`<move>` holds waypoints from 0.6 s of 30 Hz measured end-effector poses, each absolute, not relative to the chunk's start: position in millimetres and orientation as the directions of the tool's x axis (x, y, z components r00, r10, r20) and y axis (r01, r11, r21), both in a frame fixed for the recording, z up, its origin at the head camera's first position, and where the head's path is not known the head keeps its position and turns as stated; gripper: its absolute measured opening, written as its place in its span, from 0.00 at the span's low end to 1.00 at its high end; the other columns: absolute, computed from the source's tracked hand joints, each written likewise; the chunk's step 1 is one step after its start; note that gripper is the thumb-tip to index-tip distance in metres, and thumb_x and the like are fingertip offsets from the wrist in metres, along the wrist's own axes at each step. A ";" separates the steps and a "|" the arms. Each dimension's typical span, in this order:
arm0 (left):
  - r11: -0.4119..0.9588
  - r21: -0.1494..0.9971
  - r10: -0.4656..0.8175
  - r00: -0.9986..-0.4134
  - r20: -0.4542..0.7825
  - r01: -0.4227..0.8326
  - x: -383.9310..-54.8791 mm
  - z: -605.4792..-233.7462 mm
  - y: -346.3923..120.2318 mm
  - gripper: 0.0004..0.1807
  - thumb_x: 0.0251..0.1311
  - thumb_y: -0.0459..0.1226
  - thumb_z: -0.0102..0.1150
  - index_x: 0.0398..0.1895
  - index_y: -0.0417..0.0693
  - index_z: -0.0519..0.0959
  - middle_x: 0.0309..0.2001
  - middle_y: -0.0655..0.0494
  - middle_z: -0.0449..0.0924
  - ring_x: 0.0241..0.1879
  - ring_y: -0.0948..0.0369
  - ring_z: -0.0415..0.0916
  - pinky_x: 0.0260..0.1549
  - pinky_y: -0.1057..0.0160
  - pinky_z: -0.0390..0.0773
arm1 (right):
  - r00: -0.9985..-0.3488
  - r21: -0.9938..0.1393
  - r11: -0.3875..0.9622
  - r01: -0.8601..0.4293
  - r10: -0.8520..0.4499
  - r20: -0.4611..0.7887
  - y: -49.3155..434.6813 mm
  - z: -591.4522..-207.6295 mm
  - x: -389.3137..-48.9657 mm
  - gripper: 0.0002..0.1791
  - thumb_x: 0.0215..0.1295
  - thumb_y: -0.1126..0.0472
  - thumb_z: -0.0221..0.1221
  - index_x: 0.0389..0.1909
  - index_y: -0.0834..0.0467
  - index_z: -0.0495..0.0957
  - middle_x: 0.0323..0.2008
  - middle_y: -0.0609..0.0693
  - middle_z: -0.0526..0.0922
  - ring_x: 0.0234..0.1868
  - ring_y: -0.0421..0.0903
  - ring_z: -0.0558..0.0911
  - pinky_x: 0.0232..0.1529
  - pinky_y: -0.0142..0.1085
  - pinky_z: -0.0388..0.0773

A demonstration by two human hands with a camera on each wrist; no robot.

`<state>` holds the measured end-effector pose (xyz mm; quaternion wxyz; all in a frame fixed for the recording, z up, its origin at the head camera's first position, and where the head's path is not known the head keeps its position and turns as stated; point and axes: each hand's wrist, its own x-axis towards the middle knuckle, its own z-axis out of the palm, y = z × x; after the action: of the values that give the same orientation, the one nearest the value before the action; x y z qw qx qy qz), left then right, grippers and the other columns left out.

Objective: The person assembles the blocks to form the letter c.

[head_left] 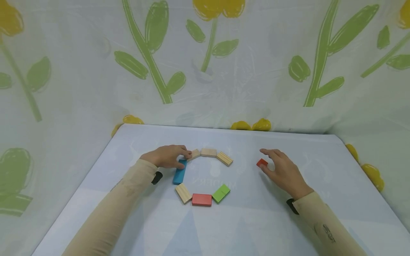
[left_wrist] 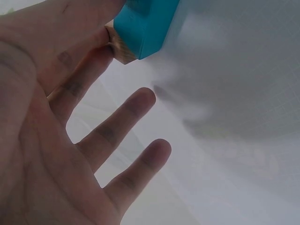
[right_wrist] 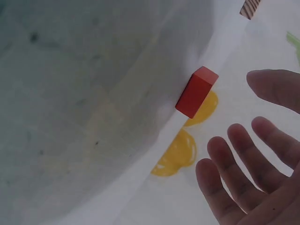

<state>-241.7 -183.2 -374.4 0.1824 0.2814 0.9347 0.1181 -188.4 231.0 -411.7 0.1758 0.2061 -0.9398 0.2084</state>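
Observation:
My left hand [head_left: 169,156] reaches over the far left of a ring of blocks. Its thumb lies at the far end of a blue block [head_left: 179,174], and its forefinger touches a plain wooden block [head_left: 194,154]. In the left wrist view the other fingers [left_wrist: 140,101] stretch out past the blue block [left_wrist: 145,28]. To the right of the ring, my right hand [head_left: 285,174] is spread beside a small red block [head_left: 262,162]. The right wrist view shows that red block [right_wrist: 197,93] apart from the fingertips, with nothing in the hand.
The ring continues with a wooden block [head_left: 209,153] and a striped one [head_left: 224,159] on the far side. Nearer lie another striped wooden block [head_left: 183,193], a red block [head_left: 201,200] and a green one [head_left: 221,193]. A flower-print curtain [head_left: 256,78] stands behind the white table [head_left: 256,227].

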 end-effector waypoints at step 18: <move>0.824 0.324 0.555 -0.778 -0.293 0.465 -239.9 -370.8 -181.2 0.24 0.64 0.40 0.69 0.64 0.51 0.80 0.68 0.55 0.73 0.69 0.52 0.67 0.63 0.47 0.72 | -0.928 -0.356 0.858 -0.369 -0.316 0.200 233.2 -414.3 -200.4 0.21 0.63 0.64 0.69 0.58 0.61 0.82 0.50 0.60 0.82 0.48 0.56 0.81 0.49 0.53 0.81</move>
<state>-239.9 -181.2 -370.8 0.1910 0.2727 0.9356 0.1173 -200.4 233.2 -414.3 0.0672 0.1780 -0.9616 0.1977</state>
